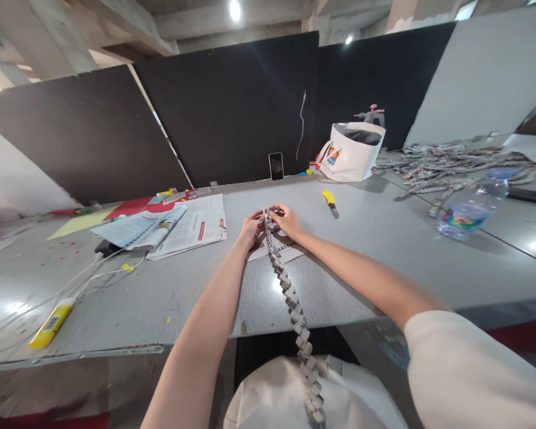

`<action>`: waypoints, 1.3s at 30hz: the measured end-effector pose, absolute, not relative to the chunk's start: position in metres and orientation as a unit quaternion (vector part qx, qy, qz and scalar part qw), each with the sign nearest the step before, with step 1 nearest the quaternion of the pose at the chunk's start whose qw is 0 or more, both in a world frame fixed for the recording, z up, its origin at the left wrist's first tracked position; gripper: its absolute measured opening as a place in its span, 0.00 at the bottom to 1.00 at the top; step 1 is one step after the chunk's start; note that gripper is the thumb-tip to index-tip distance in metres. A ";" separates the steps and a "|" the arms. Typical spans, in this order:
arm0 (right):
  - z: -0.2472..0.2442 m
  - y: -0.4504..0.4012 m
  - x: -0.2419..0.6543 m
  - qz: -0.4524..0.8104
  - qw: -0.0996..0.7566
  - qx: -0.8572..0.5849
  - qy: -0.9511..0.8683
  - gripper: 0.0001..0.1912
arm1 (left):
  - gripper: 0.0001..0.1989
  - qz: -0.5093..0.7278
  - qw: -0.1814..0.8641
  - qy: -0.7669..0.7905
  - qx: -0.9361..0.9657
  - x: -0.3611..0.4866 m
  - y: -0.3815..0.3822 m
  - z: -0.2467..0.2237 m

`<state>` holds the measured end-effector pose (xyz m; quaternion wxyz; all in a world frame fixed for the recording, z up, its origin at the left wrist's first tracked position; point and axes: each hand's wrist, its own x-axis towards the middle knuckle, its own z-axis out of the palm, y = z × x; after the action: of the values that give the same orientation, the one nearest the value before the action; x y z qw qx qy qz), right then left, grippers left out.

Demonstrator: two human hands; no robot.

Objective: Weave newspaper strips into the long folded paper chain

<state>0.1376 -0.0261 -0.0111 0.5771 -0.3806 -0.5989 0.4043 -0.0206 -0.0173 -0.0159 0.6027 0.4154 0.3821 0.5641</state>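
A long zigzag chain of folded newspaper strips [298,319] runs from my fingers down over the table's front edge onto my lap. My left hand [251,229] is closed on the chain's far end from the left side. From the right, my right hand [286,219] pinches the same end, its fingers bent over the folds. Both hands meet at the middle of the table, and the fingertips partly hide the end of the chain. Beneath the hands and chain lie small pieces of printed newspaper [290,252].
Folded newspapers [209,217] lie left, near a yellow glue stick [51,322] and a white cable. A yellow utility knife [329,202] lies right of my hands. Behind stand a phone [276,165] and a white bag [351,155]; rightward, a plastic bottle [473,205] and rolled paper strips [455,165].
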 end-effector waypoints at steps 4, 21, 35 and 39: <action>-0.014 -0.022 0.138 0.428 0.570 -0.395 -0.580 0.10 | 0.17 0.573 0.589 0.376 0.429 -0.020 -0.020 -0.016; -0.007 -0.024 0.144 0.576 0.534 -0.340 -0.518 0.15 | 0.18 0.542 0.538 0.382 0.521 -0.023 -0.027 -0.017; -0.009 -0.021 0.144 0.576 0.555 -0.328 -0.502 0.11 | 0.20 0.569 0.596 0.375 0.424 -0.025 -0.014 -0.019; -0.009 -0.023 0.144 0.548 0.552 -0.338 -0.529 0.18 | 0.19 0.574 0.588 0.388 0.418 -0.028 -0.012 -0.019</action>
<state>0.1445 -0.0227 -0.0087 0.5521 -0.3378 -0.5294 0.5485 -0.0279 -0.0119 -0.0188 0.5877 0.4175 0.3882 0.5741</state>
